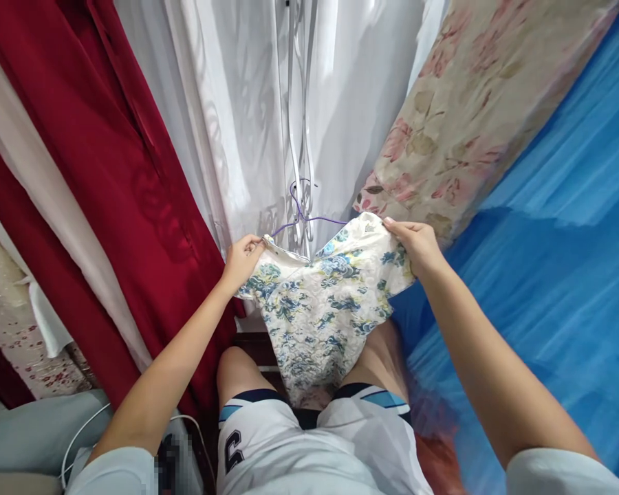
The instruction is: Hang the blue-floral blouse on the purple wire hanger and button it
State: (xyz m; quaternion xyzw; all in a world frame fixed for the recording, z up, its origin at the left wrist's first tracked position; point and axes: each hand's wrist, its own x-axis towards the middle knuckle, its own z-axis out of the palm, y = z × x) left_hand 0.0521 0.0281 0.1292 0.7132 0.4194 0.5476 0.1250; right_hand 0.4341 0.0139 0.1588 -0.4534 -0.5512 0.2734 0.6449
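A white blouse with blue and green flowers [324, 309] hangs spread out in front of my legs. Inside its neckline sits a thin purple hanger [302, 218], whose hook is up by the white metal scrollwork. My left hand [242, 261] pinches the blouse at its left shoulder. At the right shoulder, my right hand [417, 244] grips the fabric between thumb and fingers. The hanger's two ends are covered by the cloth.
White curtains [237, 103] hang ahead behind a white metal rack [305, 137]. Red drapes [108, 172] are on the left. A floral curtain [443, 124] and blue tulle fabric [536, 261] fill the right. A white cable [82, 430] runs at the lower left.
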